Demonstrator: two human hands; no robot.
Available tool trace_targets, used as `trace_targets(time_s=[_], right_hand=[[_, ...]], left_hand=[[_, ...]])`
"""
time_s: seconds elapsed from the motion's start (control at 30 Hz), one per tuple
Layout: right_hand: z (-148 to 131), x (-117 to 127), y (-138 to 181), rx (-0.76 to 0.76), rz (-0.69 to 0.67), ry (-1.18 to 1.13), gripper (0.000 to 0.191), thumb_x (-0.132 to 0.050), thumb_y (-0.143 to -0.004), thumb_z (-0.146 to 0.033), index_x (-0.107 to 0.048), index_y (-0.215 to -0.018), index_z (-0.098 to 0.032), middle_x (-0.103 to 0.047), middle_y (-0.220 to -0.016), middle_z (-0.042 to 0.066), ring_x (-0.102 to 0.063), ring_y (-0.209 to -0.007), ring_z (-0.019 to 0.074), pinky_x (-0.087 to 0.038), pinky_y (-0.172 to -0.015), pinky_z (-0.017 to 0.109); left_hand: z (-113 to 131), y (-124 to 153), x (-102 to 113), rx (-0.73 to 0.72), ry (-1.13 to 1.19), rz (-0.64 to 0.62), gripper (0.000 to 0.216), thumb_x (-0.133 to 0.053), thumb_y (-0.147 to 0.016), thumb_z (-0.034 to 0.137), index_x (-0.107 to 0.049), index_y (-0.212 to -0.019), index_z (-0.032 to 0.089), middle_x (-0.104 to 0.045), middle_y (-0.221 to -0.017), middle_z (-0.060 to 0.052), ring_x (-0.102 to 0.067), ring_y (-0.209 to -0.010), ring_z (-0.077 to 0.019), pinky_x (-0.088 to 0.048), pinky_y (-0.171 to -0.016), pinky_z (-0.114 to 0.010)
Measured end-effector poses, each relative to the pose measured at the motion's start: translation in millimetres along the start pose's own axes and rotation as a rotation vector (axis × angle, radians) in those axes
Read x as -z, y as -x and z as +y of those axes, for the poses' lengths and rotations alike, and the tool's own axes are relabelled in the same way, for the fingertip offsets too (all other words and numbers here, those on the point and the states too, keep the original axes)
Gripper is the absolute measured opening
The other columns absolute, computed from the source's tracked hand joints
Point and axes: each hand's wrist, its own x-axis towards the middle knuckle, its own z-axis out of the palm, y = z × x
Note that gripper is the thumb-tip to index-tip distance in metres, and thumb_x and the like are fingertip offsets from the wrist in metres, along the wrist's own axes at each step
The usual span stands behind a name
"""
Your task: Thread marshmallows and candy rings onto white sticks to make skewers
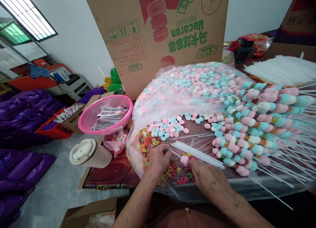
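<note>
My left hand is closed in a pinch among small coloured ring candies on a plastic sheet. My right hand is closed on a thin white stick carrying a pink marshmallow piece at its tip. The two hands meet at that piece. A bundle of bare white sticks lies just beyond them. Loose pink, blue and white marshmallow pieces lie farther back. Finished skewers of stacked pieces are piled to the right.
A large clear bag of marshmallow pieces lies behind, against a cardboard box. A pink basket with packets, a lidded cup, a red crate and purple bags stand to the left.
</note>
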Motion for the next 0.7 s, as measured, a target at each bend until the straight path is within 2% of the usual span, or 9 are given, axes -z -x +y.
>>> trace_targets(time_s=[0.1, 0.17, 0.27, 0.33, 0.43, 0.53, 0.6, 0.7], right_hand=[[-6.6, 1.8, 2.1, 0.002, -0.030, 0.004, 0.028, -0.033, -0.085, -0.013, -0.060, -0.089, -0.020, -0.069, -0.081, 0.007, -0.065, -0.073, 0.0227, -0.033, -0.053, 0.027], [-10.4, -0.1, 3.1, 0.005, -0.051, -0.002, 0.029, -0.033, -0.084, -0.011, -0.060, -0.089, -0.020, -0.069, -0.080, 0.007, -0.065, -0.073, 0.0233, -0.034, -0.053, 0.028], [-12.1, -5.3, 3.1, 0.011, -0.033, -0.044, 0.030, -0.032, -0.084, -0.011, -0.060, -0.090, -0.019, -0.069, -0.080, 0.008, -0.065, -0.074, 0.0219, -0.034, -0.054, 0.027], [-8.7, -7.7, 1.9, 0.000, -0.007, -0.092, 0.029, -0.032, -0.085, -0.011, -0.059, -0.091, -0.018, -0.068, -0.082, 0.008, -0.064, -0.076, 0.0203, -0.034, -0.056, 0.026], [1.2, -7.2, -0.3, -0.017, 0.031, -0.157, 0.024, -0.035, -0.085, -0.013, -0.058, -0.088, -0.017, -0.068, -0.083, 0.006, -0.062, -0.076, 0.0187, -0.034, -0.060, 0.026], [10.1, -4.8, -0.4, -0.018, 0.058, -0.183, 0.024, -0.035, -0.085, -0.016, -0.058, -0.083, -0.018, -0.067, -0.077, 0.005, -0.061, -0.073, 0.0182, -0.033, -0.059, 0.026], [12.9, -4.2, 0.7, -0.027, 0.066, -0.195, 0.025, -0.034, -0.085, -0.016, -0.059, -0.083, -0.019, -0.067, -0.077, 0.005, -0.061, -0.072, 0.0181, -0.032, -0.058, 0.026], [12.4, -4.0, 2.5, -0.018, 0.087, -0.206, 0.027, -0.033, -0.086, -0.018, -0.060, -0.084, -0.019, -0.068, -0.079, 0.007, -0.061, -0.074, 0.0185, -0.032, -0.058, 0.026]], left_hand=[[2.7, 12.0, -2.5, -0.014, 0.061, 0.016, 0.022, -0.047, -0.070, 0.018, -0.067, -0.081, 0.021, -0.065, -0.066, 0.002, -0.056, -0.060, -0.0128, -0.041, -0.060, -0.023], [5.8, 23.6, -4.8, -0.072, 0.047, 0.031, 0.025, -0.046, -0.071, 0.015, -0.067, -0.083, 0.022, -0.066, -0.068, 0.002, -0.057, -0.063, -0.0130, -0.041, -0.062, -0.023], [10.5, 35.7, -5.0, -0.262, 0.041, -0.074, 0.026, -0.044, -0.075, 0.015, -0.067, -0.084, 0.023, -0.066, -0.070, 0.001, -0.058, -0.067, -0.0134, -0.042, -0.063, -0.022], [12.5, 32.0, -1.4, -0.311, 0.030, -0.099, 0.029, -0.041, -0.078, 0.017, -0.065, -0.094, 0.023, -0.066, -0.072, 0.000, -0.058, -0.068, -0.0136, -0.043, -0.064, -0.022], [13.3, 8.7, 5.4, -0.214, -0.161, 0.017, 0.033, -0.038, -0.081, 0.019, -0.059, -0.106, 0.022, -0.065, -0.086, -0.005, -0.059, -0.079, -0.0172, -0.044, -0.073, -0.028], [11.8, -15.3, 5.7, -0.156, -0.345, -0.067, 0.021, -0.046, -0.074, 0.015, -0.064, -0.084, 0.019, -0.062, -0.093, -0.009, -0.059, -0.085, -0.0225, -0.044, -0.075, -0.035], [9.8, -21.8, 3.1, -0.134, -0.270, -0.093, 0.014, -0.051, -0.069, 0.013, -0.063, -0.073, 0.017, -0.062, -0.092, -0.009, -0.058, -0.085, -0.0228, -0.044, -0.075, -0.035], [5.5, -17.7, 0.9, -0.091, -0.081, -0.094, 0.012, -0.050, -0.072, 0.016, -0.061, -0.074, 0.016, -0.064, -0.079, -0.005, -0.059, -0.075, -0.0172, -0.046, -0.070, -0.028]])
